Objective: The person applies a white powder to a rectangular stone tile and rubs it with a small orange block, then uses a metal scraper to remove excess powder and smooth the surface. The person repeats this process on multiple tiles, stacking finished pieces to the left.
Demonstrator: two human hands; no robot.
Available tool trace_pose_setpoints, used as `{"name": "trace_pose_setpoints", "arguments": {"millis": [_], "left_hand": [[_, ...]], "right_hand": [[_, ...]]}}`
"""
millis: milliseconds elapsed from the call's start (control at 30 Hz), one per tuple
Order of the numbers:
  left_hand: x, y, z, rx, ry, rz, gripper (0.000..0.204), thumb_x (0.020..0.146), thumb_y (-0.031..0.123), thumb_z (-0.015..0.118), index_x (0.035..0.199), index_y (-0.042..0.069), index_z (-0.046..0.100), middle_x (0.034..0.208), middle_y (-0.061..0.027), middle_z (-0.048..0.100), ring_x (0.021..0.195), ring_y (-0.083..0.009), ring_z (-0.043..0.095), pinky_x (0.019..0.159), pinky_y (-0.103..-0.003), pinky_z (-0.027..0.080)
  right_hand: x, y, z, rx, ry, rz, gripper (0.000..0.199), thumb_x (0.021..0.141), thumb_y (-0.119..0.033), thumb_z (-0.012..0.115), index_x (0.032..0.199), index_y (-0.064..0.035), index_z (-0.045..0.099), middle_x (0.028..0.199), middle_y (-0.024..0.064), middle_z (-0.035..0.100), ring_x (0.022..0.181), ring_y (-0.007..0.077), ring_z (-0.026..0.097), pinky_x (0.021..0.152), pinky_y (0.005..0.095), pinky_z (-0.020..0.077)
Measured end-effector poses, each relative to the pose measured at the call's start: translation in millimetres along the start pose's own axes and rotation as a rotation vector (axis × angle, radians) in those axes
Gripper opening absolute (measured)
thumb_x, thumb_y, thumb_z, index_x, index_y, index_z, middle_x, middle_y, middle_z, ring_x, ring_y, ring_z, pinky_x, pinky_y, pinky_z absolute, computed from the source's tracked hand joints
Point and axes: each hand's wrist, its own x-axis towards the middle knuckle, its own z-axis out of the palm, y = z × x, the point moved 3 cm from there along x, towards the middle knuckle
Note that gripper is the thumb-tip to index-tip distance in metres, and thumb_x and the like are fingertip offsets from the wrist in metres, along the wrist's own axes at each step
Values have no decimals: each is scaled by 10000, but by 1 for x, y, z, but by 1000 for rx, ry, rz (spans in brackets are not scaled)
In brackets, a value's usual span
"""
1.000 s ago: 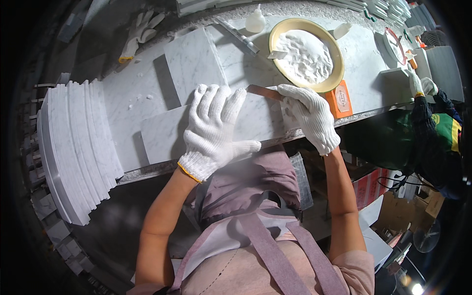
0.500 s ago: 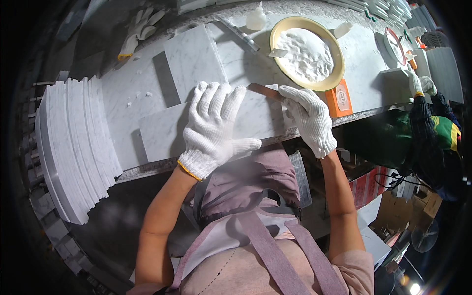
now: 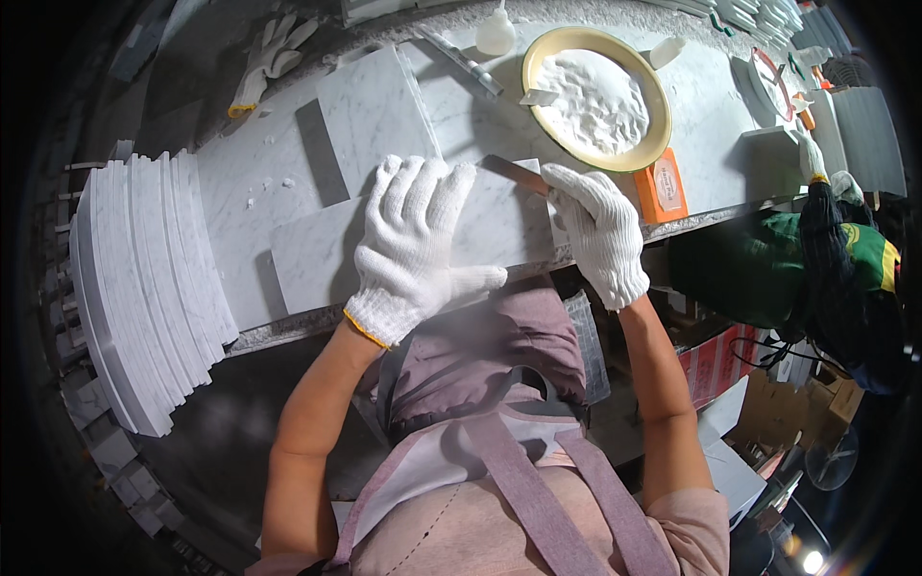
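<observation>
My left hand [image 3: 408,240], in a white knitted glove, lies flat with fingers spread on a grey-veined white marble tile [image 3: 312,252] at the bench's near edge. In my right hand [image 3: 603,226], gloved the same way, is one end of a thin brown flat bar [image 3: 517,174]. The bar's free end points left across the tile's far right corner; I cannot tell whether it touches. The fingertips on the bar are partly hidden. Beyond my left hand lies a second marble tile [image 3: 375,110].
A yellow-rimmed bowl [image 3: 661,120] of white powder holds a small scraper [image 3: 539,97]. Beside it are an orange box [image 3: 661,187] and a white squeeze bottle [image 3: 496,35]. Tiles are stacked at left [image 3: 154,288]. A loose glove [image 3: 269,65] lies far left. A co-worker's gloved hand [image 3: 812,158] is at right.
My right hand and the brown bar have shifted very slightly left. My left hand stays spread on the tile.
</observation>
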Motion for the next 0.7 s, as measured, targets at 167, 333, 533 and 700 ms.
{"name": "trace_pose_setpoints", "arguments": {"millis": [167,333,533,700], "left_hand": [[0,0,0,-15,-28,-28,1185,636,723,819,1578,112,439,1509,-172,470,1481,-367,344,1300,-566,164],[0,0,1,-7,5,-7,1180,642,716,823,1579,112,438,1513,-169,469,1482,-366,345,1300,-564,165],[0,1,0,0,4,-7,1185,636,712,829,1578,109,437,1511,-167,472,1476,-373,354,1300,-570,168],[-2,-1,2,-3,4,16,1177,637,705,834,1575,110,444,1533,-175,455,1488,-374,343,1304,-567,159]], "right_hand": [[-9,-1,2,-17,14,92,277,963,1,673,1226,-38,752,924,99,743,837,209,692,791,328,548],[-13,-5,-1,-33,9,6,285,961,23,648,1218,-41,754,930,86,749,836,206,686,808,330,543],[-2,-2,-5,29,-116,61,305,975,32,626,1244,-46,748,903,72,699,751,149,647,727,299,547],[-41,14,-32,484,-335,485,323,978,66,592,1246,-25,747,1010,15,673,711,68,610,579,214,503]]}}
